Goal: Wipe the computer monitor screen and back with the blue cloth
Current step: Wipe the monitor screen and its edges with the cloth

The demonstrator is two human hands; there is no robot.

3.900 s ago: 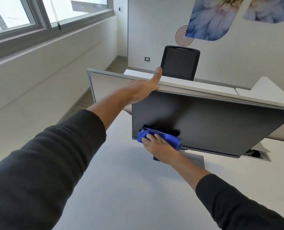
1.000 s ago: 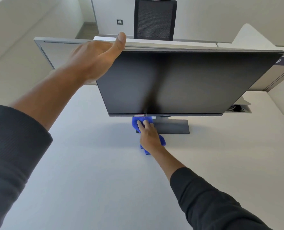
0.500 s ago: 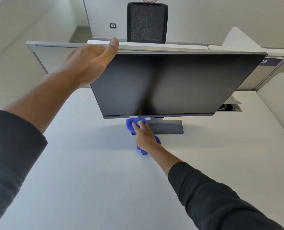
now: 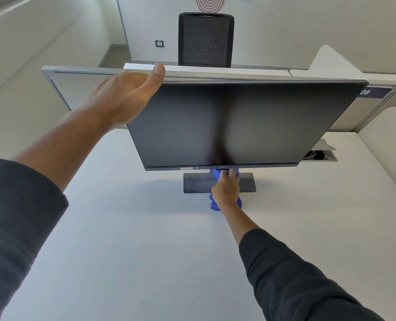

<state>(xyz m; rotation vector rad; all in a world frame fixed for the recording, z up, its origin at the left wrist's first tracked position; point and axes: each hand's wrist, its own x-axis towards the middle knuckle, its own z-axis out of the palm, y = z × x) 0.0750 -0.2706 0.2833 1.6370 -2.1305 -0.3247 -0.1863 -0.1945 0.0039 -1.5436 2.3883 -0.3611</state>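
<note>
The left hand (image 4: 127,98) is still gripping the top left corner of the monitor (image 4: 238,126), thumb lying up along the front upper edge and the fingers hidden behind the panel, as in the frames before. The dark screen is standing near the far edge of the white table (image 4: 122,239), in front of a grey partition (image 4: 76,86). Further right, the right hand (image 4: 226,189) is pressing the blue cloth (image 4: 215,205) onto the monitor base (image 4: 197,183), fingers curled over it just under the screen's bottom edge; half a second ago it was working at the base's left end, and it is now sitting near the middle.
</note>
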